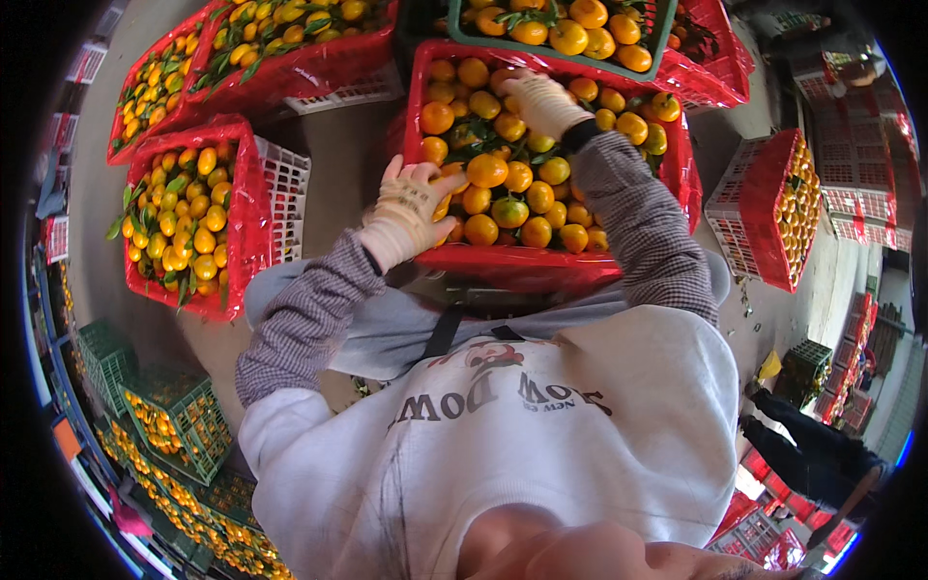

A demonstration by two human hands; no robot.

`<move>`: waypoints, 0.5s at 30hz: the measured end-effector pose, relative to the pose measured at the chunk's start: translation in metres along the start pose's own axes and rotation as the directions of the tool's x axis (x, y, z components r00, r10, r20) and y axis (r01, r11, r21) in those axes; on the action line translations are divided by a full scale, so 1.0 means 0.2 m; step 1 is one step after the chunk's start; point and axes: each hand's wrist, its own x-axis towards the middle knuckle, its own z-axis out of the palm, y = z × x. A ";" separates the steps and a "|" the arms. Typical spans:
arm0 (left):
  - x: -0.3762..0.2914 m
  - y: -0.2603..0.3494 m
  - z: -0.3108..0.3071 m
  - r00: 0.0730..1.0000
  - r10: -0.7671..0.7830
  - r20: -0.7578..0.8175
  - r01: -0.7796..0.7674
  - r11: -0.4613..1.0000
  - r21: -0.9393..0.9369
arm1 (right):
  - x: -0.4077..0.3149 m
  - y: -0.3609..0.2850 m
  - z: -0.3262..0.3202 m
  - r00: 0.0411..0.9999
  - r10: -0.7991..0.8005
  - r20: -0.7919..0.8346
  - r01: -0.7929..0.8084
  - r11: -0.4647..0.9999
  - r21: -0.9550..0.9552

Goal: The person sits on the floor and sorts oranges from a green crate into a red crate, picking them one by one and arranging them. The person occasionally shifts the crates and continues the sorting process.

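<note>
A crate lined with red plastic film (507,258) stands in front of my knees, filled with mandarin oranges (487,170) and some green leaves. My left hand (407,210), in a pale knit glove with bare fingertips, lies over the crate's left rim. Its fingers are spread, with mandarins right beside the thumb and index finger. Farther in, my right hand (542,103), gloved the same way, reaches down among the mandarins at the back. Its fingertips point to the left, beside a mandarin, and whether they grip it is unclear.
A green plastic crate of mandarins (554,52) overlaps the far rim. Red-lined crates of fruit stand at left (250,217) and right (779,210). Green crates (177,420) sit at lower left. Another person's legs (805,446) show at lower right.
</note>
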 end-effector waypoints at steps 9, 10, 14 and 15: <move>-0.03 0.01 0.03 0.994 -0.111 -0.015 0.112 0.975 0.190 | -0.05 -0.48 0.02 0.988 -0.067 0.135 -0.018 0.836 0.548; -0.04 0.01 0.03 0.994 -0.112 -0.018 0.113 0.979 0.168 | -0.03 -0.50 0.04 0.997 -0.021 0.079 -0.022 0.863 0.504; -0.03 -0.01 0.03 0.996 -0.076 -0.046 0.082 0.984 0.157 | 0.02 -0.52 0.12 0.988 -0.112 0.102 0.062 0.912 0.404; -0.03 -0.02 0.03 0.995 -0.052 -0.085 0.064 0.987 0.148 | 0.02 -0.52 0.12 0.990 -0.103 0.096 0.064 0.935 0.349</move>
